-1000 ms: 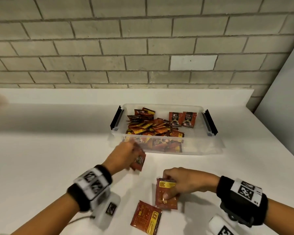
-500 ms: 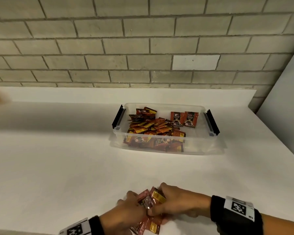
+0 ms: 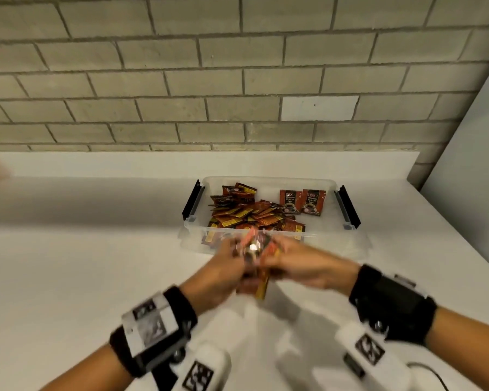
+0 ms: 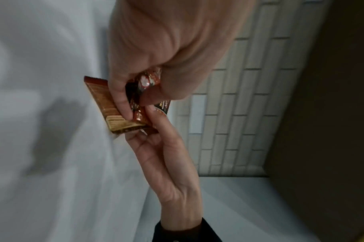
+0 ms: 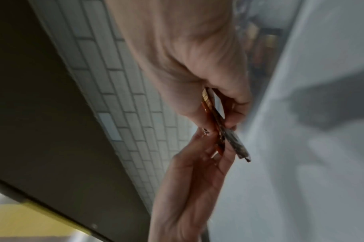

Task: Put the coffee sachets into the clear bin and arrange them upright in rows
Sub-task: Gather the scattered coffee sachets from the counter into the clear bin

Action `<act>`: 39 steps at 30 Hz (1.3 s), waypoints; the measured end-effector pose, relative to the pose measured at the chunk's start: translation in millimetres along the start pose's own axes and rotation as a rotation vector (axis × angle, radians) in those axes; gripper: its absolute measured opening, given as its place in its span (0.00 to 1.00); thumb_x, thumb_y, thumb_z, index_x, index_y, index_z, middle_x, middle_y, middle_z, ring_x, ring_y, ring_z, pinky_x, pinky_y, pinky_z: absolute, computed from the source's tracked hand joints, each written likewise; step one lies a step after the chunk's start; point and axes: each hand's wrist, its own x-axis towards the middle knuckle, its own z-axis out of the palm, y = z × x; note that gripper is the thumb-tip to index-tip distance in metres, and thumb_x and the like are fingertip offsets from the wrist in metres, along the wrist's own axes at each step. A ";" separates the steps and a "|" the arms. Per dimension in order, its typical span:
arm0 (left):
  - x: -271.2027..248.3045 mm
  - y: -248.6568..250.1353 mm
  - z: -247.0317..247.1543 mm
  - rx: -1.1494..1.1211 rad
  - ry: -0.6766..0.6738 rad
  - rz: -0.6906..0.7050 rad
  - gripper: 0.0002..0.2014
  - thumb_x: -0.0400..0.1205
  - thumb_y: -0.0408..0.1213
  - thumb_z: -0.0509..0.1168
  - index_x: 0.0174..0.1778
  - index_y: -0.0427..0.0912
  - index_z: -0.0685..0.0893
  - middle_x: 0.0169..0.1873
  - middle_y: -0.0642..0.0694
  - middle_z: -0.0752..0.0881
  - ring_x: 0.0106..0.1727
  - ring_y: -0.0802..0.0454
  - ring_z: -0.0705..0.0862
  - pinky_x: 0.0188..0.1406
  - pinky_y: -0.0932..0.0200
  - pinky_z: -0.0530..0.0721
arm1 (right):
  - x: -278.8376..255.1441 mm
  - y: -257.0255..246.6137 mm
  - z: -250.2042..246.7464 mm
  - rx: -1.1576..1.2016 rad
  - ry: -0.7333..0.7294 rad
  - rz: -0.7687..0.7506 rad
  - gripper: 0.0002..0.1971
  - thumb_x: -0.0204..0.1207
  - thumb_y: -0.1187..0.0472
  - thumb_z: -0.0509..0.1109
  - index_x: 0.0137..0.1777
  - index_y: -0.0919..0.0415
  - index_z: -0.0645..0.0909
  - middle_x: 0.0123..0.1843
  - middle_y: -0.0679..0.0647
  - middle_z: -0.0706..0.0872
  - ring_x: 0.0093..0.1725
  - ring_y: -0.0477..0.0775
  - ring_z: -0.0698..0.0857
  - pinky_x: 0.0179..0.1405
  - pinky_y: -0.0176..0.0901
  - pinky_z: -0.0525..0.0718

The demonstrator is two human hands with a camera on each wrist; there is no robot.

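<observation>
Both hands hold one small bundle of red-and-gold coffee sachets [image 3: 257, 256] between them, just in front of the clear bin [image 3: 331, 244] and above the counter. My left hand [image 3: 237, 255] grips the bundle from the left and my right hand [image 3: 277, 249] pinches it from the right. The left wrist view shows thumb and fingers curled round the sachets [image 4: 106, 104]. Seen edge-on in the right wrist view, the sachets [image 5: 222, 134] are pinched by both hands. Inside the bin, a loose pile [image 3: 246, 215] lies at the left and two sachets [image 3: 301, 201] stand upright at the back right.
The bin has black latches on its left end [image 3: 193, 203] and right end [image 3: 349, 207]. It sits on a white counter [image 3: 82, 277] against a brick wall [image 3: 209, 80]. A grey panel [image 3: 469, 153] bounds the counter on the right.
The hands gathered the loose sachets off the counter into one bundle, then lifted it forward to the bin's front wall. The counter near me now shows no sachets.
</observation>
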 end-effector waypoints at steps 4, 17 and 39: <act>18.8 70.0 -1.2 0.024 0.048 0.238 0.30 0.80 0.23 0.65 0.78 0.39 0.64 0.55 0.43 0.83 0.41 0.51 0.89 0.35 0.60 0.88 | 19.5 -70.9 -24.1 0.083 0.093 -0.143 0.14 0.73 0.71 0.71 0.57 0.64 0.75 0.57 0.61 0.85 0.57 0.58 0.86 0.59 0.49 0.86; 59.4 30.8 -29.9 1.481 -0.046 0.158 0.19 0.88 0.42 0.52 0.76 0.53 0.72 0.74 0.44 0.75 0.75 0.39 0.70 0.75 0.39 0.65 | 33.5 -26.5 -62.6 -0.983 0.123 0.067 0.16 0.83 0.45 0.59 0.44 0.54 0.82 0.46 0.50 0.85 0.47 0.50 0.83 0.55 0.42 0.80; 66.6 6.7 -68.1 1.461 0.118 0.151 0.46 0.82 0.64 0.48 0.82 0.42 0.29 0.81 0.31 0.31 0.83 0.34 0.33 0.81 0.39 0.41 | 10.4 -7.1 -64.2 -0.442 -0.014 0.596 0.41 0.70 0.29 0.57 0.76 0.58 0.69 0.77 0.62 0.72 0.75 0.63 0.72 0.65 0.62 0.79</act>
